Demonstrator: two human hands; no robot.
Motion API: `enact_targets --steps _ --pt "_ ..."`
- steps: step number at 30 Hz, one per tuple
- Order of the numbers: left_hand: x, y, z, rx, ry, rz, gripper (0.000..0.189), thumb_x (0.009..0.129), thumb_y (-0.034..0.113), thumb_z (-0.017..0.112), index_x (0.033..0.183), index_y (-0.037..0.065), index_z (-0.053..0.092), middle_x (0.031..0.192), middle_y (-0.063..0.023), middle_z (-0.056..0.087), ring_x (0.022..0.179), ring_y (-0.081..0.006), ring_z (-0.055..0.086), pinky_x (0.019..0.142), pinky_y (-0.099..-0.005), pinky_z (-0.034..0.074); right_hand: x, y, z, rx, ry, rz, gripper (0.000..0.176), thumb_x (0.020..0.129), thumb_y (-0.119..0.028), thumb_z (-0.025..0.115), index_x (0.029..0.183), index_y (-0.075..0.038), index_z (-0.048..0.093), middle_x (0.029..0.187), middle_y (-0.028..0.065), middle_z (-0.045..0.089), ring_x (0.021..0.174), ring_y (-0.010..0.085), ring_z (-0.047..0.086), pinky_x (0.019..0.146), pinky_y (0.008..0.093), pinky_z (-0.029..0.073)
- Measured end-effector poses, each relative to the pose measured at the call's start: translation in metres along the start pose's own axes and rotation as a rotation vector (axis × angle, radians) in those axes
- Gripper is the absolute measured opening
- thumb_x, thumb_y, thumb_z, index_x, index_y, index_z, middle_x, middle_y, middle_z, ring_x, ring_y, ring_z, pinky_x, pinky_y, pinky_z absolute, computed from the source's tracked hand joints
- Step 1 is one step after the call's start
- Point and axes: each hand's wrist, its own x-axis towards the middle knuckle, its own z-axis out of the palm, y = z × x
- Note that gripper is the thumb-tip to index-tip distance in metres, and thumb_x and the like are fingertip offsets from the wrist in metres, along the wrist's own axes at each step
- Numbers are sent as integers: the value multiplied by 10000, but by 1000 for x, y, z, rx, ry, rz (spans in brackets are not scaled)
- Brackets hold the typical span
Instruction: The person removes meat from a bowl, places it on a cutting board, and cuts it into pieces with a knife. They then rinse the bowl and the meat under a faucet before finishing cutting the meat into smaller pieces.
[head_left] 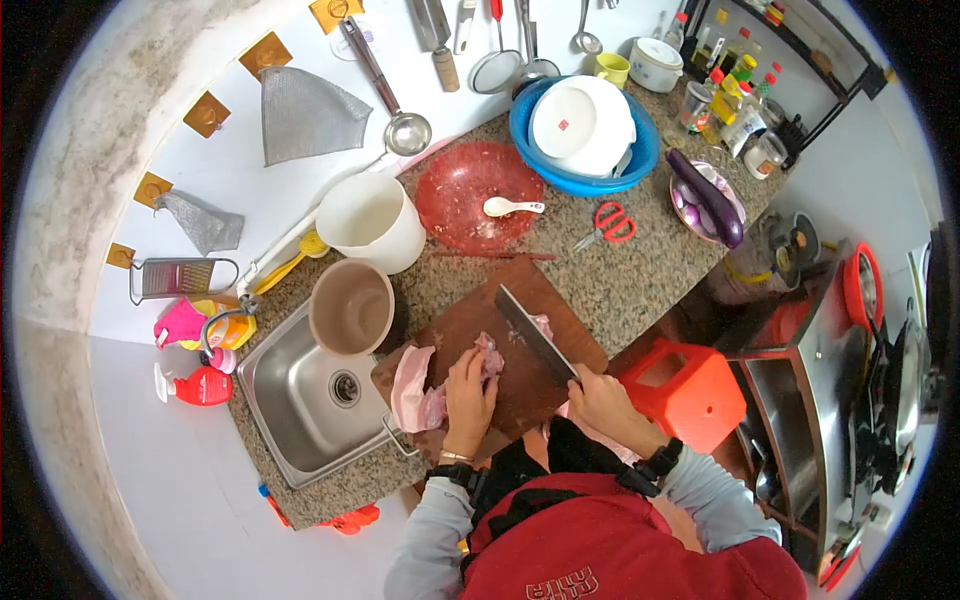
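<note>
A wooden cutting board [530, 400] lies on the counter beside the sink. My right hand [606, 405] is closed around the handle of a cleaver [537, 332], whose blade points up and left over the board. A small bit of meat [543, 325] shows at the blade's far side. With its fingers bent, my left hand [468, 400] presses on a piece of raw meat [488, 357], which pokes out past the fingertips. Left of that hand lies a pale, fatty slab of pork [411, 388], partly overhanging the board's left side.
The steel sink [285, 400] is at left, with a brown pot [351, 308] and white bucket [371, 222] behind. Farther back are a red basin lid [470, 190], blue basin [640, 150], red scissors [606, 226] and eggplant [706, 198]. A red stool [690, 395] stands at right.
</note>
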Motion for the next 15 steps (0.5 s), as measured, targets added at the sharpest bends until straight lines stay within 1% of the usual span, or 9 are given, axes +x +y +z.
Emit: enact_targets --steps 3,5,7,8,9,10,11,13,15 --pt "-2 -7 10 -42 -47 -66 411 801 110 703 1185 41 574 1248 -162 528 1095 -365 514 913 -448 438 -5 -8 -2 11 11 -32 239 911 -166 507 1096 -20 542 723 267 627 659 475 606 612 560 497" --pt "-5 -8 12 -65 -38 -87 400 800 103 703 1174 35 578 1233 -161 539 1083 -363 520 911 -444 440 -9 -10 -3 26 28 -57 243 910 -152 508 1111 -20 545 729 265 629 657 473 607 612 555 500" --pt "-7 -2 10 -85 -29 -109 390 799 96 704 1164 29 583 1218 -161 549 1071 -361 527 909 -440 442 -16 -7 -1 12 70 -175 287 907 -142 518 1164 -16 539 739 261 631 663 464 608 606 543 504" --pt "-6 9 4 -64 51 -82 367 805 96 700 1147 26 588 1200 -161 558 1063 -358 530 904 -438 442 -20 -7 0 11 67 -173 287 907 -142 518 1164 -16 539 739 261 631 663 464 608 606 543 504" --pt "-6 16 1 -43 131 -55 343 811 95 696 1130 23 593 1182 -162 566 1055 -356 534 898 -437 443 -26 -9 -1 -12 50 -193 306 898 -140 534 1179 -18 539 738 249 632 658 440 616 594 520 512" --pt "-5 15 2 -45 129 -56 343 811 95 696 1130 23 593 1182 -162 566 1055 -356 534 898 -437 443 -28 -10 -2 -36 34 -214 327 889 -138 549 1195 -21 540 736 237 633 652 417 623 582 497 519" --pt "-4 14 5 -50 147 -34 350 803 92 698 1129 20 594 1170 -161 567 1044 -357 534 887 -436 444 -29 -12 -3 -37 32 -211 327 889 -138 549 1195 -21 540 736 237 633 652 417 623 582 497 519" --pt "-5 7 12 -59 163 -15 357 795 89 700 1128 17 594 1158 -161 568 1033 -359 534 875 -435 446 -31 -17 -3 -191 -1 -265 377 866 -166 622 1207 -24 546 885 213 637 743 368 647 574 433 528" --pt "-5 -2 21 14 79 -21 330 757 60 701 1068 0 605 1099 -165 565 972 -364 530 843 -436 446 -29 -20 0 -242 -29 -260 391 861 -166 625 1212 -17 540 882 209 629 772 360 646 574 422 531"
